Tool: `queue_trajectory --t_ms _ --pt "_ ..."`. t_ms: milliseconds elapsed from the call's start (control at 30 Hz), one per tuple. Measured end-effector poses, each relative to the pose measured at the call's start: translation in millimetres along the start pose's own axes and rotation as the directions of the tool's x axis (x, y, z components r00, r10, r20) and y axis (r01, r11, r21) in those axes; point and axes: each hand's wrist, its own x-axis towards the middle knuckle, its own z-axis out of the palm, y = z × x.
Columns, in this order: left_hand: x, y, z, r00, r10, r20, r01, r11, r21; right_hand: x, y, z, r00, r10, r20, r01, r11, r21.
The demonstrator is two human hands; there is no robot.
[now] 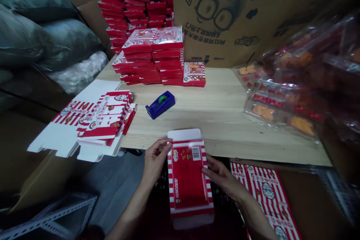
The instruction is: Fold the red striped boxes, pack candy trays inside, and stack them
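Note:
A red and white striped cardboard box with a barcode is held upright in front of me at the table's front edge. Its white end flaps stick out at top and bottom. My left hand pinches its upper left edge between thumb and fingers. Along the upper right edge, my right hand grips it, with some fingers hidden behind the box. Beyond the box, a blue tape dispenser with a green roll lies on the wooden table.
Flat box blanks lie at the left. Packed red boxes are stacked at the back, before a large carton. Clear bags with orange pieces cover the right side. More striped blanks sit below the table edge.

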Motion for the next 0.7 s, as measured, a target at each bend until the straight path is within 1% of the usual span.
queue_trajectory --t_ms 33,67,100,133,200,300,367,400,433,500,567,600,633,700 --pt "0 -1 -1.3 1.0 -0.001 -0.009 0.001 1.0 0.006 1 -4 5 0.993 -0.087 -0.076 0.084 0.996 -0.032" --pt "0 -1 -2.2 1.0 -0.001 -0.008 0.001 1.0 0.008 3 -8 10 0.974 -0.172 -0.144 0.164 0.984 -0.064" --pt "1 0 -2.9 1.0 -0.001 0.002 0.001 1.0 0.009 6 -14 15 0.95 -0.239 -0.198 0.225 0.97 -0.092" --pt "2 1 -3.4 1.0 0.0 0.021 0.0 1.0 0.012 9 -19 19 0.932 -0.279 -0.23 0.258 0.959 -0.118" --pt "4 4 -4.1 0.998 0.007 0.063 -0.009 0.999 0.036 14 -28 23 0.918 -0.311 -0.245 0.274 0.946 -0.173" --pt "6 9 -5.7 0.99 0.027 0.14 -0.043 0.992 0.115 18 -36 17 0.905 -0.354 -0.234 0.284 0.915 -0.288" --pt "7 11 -6.2 0.971 0.025 0.239 -0.067 0.983 0.171 18 -36 8 0.923 -0.33 -0.197 0.249 0.905 -0.345" --pt "7 12 -5.9 0.956 0.019 0.292 -0.078 0.978 0.192 17 -34 2 0.94 -0.289 -0.182 0.213 0.913 -0.349" --pt "8 13 -5.1 0.941 0.012 0.337 -0.086 0.975 0.207 15 -32 -2 0.955 -0.237 -0.178 0.169 0.93 -0.328" --pt "8 13 -1.4 0.923 0.007 0.386 -0.094 0.973 0.209 13 -26 -9 0.97 -0.125 -0.209 0.08 0.974 -0.21" --pt "9 10 5.2 0.921 0.012 0.39 -0.084 0.982 0.168 14 -20 -9 0.959 -0.045 -0.28 0.033 0.998 -0.048" --pt "10 7 9.6 0.927 0.01 0.375 -0.066 0.988 0.139 15 -17 -7 0.944 -0.026 -0.328 0.036 0.999 0.026" --pt "11 4 14.4 0.939 0.006 0.345 -0.044 0.994 0.101 18 -15 -4 0.925 -0.02 -0.38 0.058 0.994 0.089" --pt "12 -2 24.8 0.968 -0.01 0.251 0.015 1.0 -0.017 23 -15 3 0.883 -0.039 -0.468 0.138 0.974 0.179"
